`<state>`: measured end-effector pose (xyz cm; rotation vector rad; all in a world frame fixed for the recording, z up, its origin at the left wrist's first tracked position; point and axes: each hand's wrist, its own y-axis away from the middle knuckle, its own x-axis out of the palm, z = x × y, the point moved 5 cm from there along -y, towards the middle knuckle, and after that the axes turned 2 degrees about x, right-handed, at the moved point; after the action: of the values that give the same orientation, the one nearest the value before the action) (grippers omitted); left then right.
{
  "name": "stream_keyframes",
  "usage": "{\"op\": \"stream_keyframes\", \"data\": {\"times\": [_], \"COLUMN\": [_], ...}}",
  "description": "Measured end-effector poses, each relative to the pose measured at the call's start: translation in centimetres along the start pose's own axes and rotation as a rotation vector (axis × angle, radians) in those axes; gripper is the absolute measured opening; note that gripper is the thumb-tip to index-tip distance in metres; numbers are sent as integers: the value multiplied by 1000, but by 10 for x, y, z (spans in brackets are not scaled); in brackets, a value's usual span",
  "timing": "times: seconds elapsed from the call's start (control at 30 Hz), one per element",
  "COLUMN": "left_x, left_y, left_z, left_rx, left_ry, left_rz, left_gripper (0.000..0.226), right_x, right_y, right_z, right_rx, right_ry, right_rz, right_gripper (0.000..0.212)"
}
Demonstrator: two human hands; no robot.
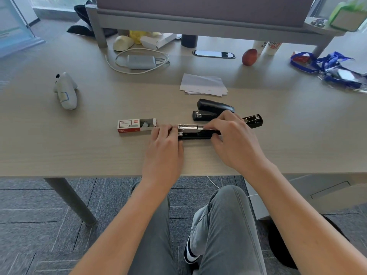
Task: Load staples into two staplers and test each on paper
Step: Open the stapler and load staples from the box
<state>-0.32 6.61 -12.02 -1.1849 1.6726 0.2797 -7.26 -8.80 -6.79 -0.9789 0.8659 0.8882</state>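
Observation:
A black stapler [196, 132] lies flat on the desk, swung wide open, its lid [254, 120] folded back to the right and its metal staple channel facing up. My left hand [164, 143] grips the stapler's left end. My right hand [234, 139] rests over its middle, fingertips pinched on the channel; whether staples are between them is hidden. A second black stapler [213, 109] stands closed just behind. A red and white staple box [137, 125], its end flap open, lies to the left. A small stack of white paper [203, 84] sits farther back.
A white toy figure [66, 90] lies at the left. Behind are a grey power adapter with a white cable [141, 61], a red apple [249, 57], blue lanyards [327, 64] and a monitor shelf [198, 22]. The desk's front edge [79, 175] runs just below my wrists.

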Motion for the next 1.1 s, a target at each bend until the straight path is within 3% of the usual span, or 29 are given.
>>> {"op": "stream_keyframes", "data": {"times": [0.43, 0.7, 0.8, 0.9, 1.0, 1.1], "left_x": [2, 0, -3, -3, -2, -1], "left_y": [0, 1, 2, 3, 3, 3], "left_z": [3, 1, -4, -6, -6, -6], "left_rx": [10, -6, 5, 31, 41, 38], "left_ry": [-16, -15, 11, -6, -40, -47], "left_rz": [4, 22, 42, 55, 48, 40], "left_gripper": [33, 45, 69, 72, 65, 64], "right_x": [15, 16, 13, 11, 12, 13], "right_y": [-13, 0, 16, 35, 50, 50], "right_z": [31, 17, -2, -28, -50, -62], "right_rx": [11, 40, 202, 519, 846, 958], "right_ry": [-158, -286, -396, -643, -1017, -1294], "right_rz": [186, 102, 5, -77, -130, -172], "right_gripper": [38, 34, 19, 9, 17, 33]}}
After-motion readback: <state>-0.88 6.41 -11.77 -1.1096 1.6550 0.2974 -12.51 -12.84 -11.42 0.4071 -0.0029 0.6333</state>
